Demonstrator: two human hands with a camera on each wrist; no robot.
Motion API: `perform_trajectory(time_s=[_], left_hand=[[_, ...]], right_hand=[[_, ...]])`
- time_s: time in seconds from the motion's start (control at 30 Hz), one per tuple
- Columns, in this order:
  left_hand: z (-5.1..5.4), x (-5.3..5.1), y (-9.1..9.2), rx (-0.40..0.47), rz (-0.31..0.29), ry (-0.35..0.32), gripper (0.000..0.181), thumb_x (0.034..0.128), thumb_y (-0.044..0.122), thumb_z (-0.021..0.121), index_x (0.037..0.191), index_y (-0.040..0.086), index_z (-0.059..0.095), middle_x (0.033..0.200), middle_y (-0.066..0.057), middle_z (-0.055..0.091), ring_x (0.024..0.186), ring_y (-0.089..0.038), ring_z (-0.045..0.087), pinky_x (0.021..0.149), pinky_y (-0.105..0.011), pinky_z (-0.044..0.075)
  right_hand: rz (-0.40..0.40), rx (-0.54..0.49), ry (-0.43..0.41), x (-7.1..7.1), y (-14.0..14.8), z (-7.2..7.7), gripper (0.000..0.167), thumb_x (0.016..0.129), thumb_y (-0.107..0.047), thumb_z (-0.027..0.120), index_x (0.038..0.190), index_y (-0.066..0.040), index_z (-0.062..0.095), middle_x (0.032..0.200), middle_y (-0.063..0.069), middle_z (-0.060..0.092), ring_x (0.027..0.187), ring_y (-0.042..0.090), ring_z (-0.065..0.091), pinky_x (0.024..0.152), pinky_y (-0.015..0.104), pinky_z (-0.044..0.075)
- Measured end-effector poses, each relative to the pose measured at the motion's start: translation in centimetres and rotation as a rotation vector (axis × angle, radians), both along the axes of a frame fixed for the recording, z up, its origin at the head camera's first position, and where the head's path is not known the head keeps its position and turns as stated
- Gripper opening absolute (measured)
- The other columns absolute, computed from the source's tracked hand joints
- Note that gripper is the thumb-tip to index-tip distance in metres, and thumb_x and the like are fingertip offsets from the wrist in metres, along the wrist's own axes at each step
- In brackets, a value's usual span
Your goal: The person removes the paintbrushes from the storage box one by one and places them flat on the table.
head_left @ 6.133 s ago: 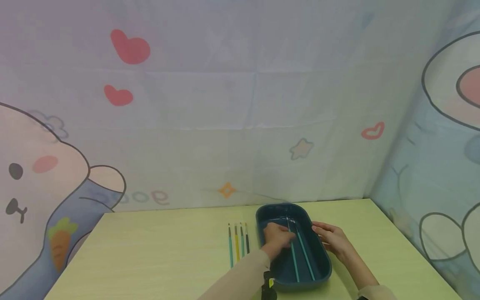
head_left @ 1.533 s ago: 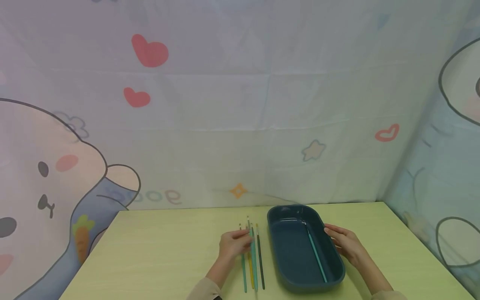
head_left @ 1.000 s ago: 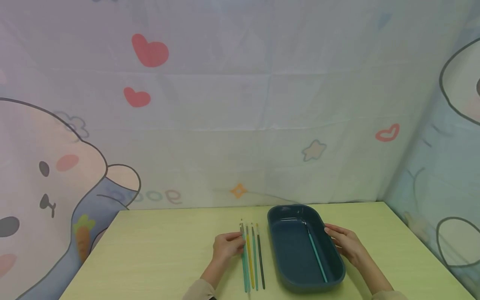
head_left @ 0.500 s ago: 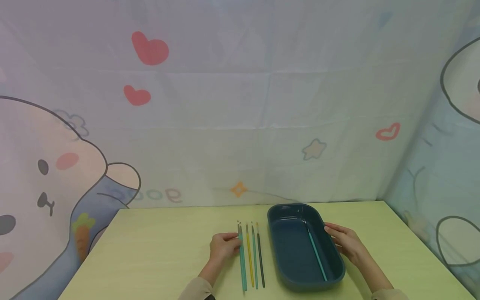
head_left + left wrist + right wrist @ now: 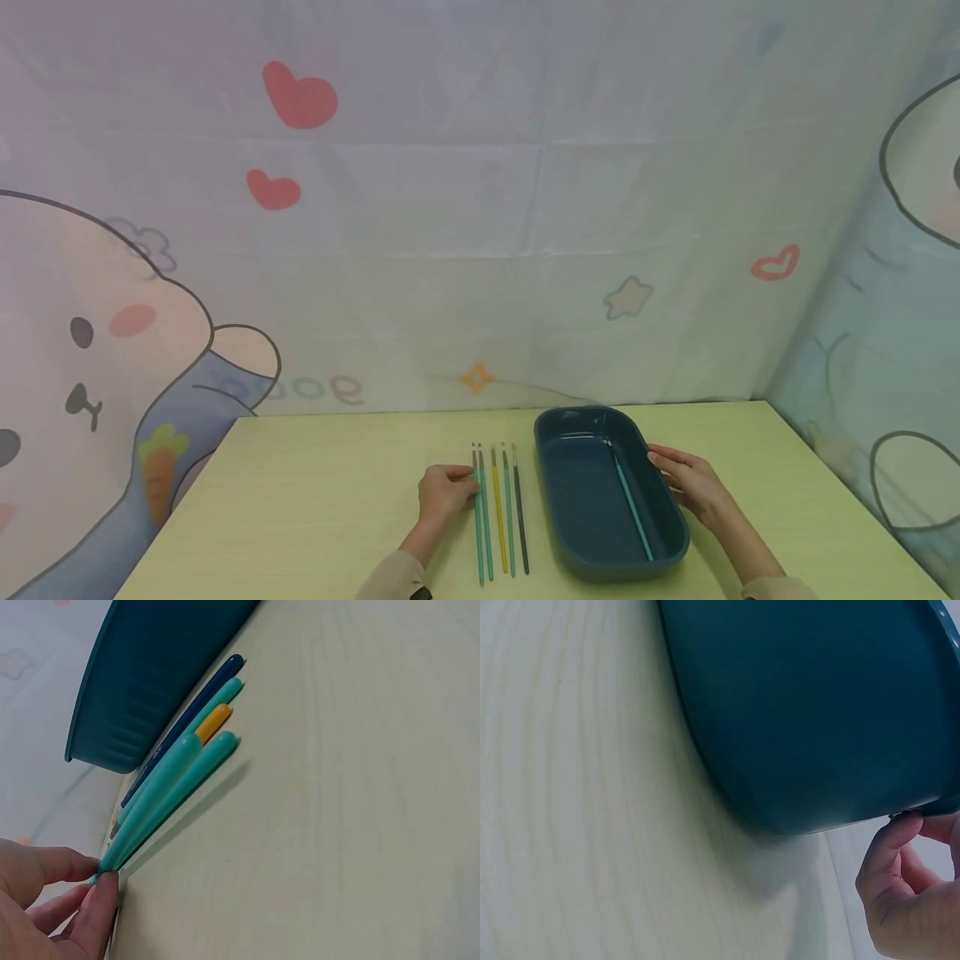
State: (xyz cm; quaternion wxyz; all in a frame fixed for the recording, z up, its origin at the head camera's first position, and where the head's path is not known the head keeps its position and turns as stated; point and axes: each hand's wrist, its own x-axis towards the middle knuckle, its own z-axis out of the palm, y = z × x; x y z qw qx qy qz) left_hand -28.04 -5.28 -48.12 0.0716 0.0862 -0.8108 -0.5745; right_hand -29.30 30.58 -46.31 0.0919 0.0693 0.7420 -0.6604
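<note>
My left hand (image 5: 444, 493) pinches a teal paintbrush (image 5: 478, 537) at the left end of a row of brushes, thumb and fingertips near its bristle end. In the left wrist view, that brush (image 5: 161, 787) lies close alongside another teal one. Beside it in the row lie a second teal brush (image 5: 487, 537), a yellow one (image 5: 499, 525), another teal one (image 5: 511, 525) and a dark one (image 5: 522, 529). My right hand (image 5: 693, 483) holds the right rim of a dark blue-green tray (image 5: 585, 570). One teal paintbrush (image 5: 633, 508) lies slanted inside the tray.
A pale yellow table (image 5: 322, 492) carries everything. Behind it hangs a printed cloth (image 5: 420, 208) with hearts and cartoon animals, and it continues along the right side. The tray stands just right of the brush row.
A teal paintbrush has gone from the tray to the row. My left hand slid it left across the other brushes to the row's left end. My right hand stays at the tray's rim.
</note>
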Motion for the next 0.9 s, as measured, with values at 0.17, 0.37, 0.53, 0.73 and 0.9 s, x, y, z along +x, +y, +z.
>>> perform_trajectory(time_s=[0.17,0.37,0.53,0.73,0.9], left_hand=[[-0.01,-0.19,0.03,-0.052,0.02,-0.004,0.026,0.0707,-0.003,0.068,0.096,-0.007,0.073,0.079,-0.011,0.071,0.058,-0.01,0.065,0.052,-0.023,0.058],[0.1,-0.2,0.03,-0.083,0.013,0.014,0.026,0.0703,-0.003,0.066,0.095,-0.007,0.073,0.077,-0.013,0.072,0.056,-0.01,0.065,0.052,-0.023,0.057],[0.32,-0.24,0.21,-0.127,0.033,0.033,0.024,0.0689,-0.005,0.065,0.091,-0.007,0.073,0.076,-0.014,0.072,0.055,-0.012,0.065,0.05,-0.023,0.056],[0.43,-0.41,0.59,-0.236,0.073,0.063,0.021,0.0685,-0.005,0.066,0.088,-0.005,0.074,0.081,-0.015,0.073,0.065,-0.017,0.064,0.053,-0.026,0.053],[0.46,-0.36,0.71,-0.252,0.082,0.072,0.02,0.069,-0.005,0.067,0.088,-0.005,0.074,0.082,-0.015,0.073,0.068,-0.02,0.066,0.055,-0.028,0.055]], right_hand=[[-0.001,-0.002,-0.005,0.02,-0.03,0.03,0.062,0.093,-0.033,0.061,0.14,0.004,0.043,0.108,-0.004,0.068,0.088,0.006,0.067,0.074,0.025,0.059],[-0.005,-0.002,-0.003,0.05,-0.05,0.17,0.062,0.093,-0.034,0.062,0.14,0.003,0.045,0.107,-0.004,0.068,0.087,0.006,0.067,0.073,0.025,0.059],[-0.008,0.001,-0.004,0.18,-0.23,0.33,0.062,0.093,-0.032,0.062,0.14,0.004,0.043,0.108,-0.003,0.068,0.088,0.006,0.067,0.073,0.025,0.059],[-0.002,-0.002,0.003,0.13,-0.17,0.32,0.063,0.094,-0.033,0.061,0.141,0.004,0.043,0.111,-0.001,0.067,0.088,0.007,0.067,0.073,0.026,0.059],[-0.004,-0.007,-0.002,0.14,-0.11,0.27,0.063,0.093,-0.033,0.061,0.141,0.004,0.043,0.111,-0.002,0.067,0.088,0.006,0.067,0.073,0.025,0.059]])
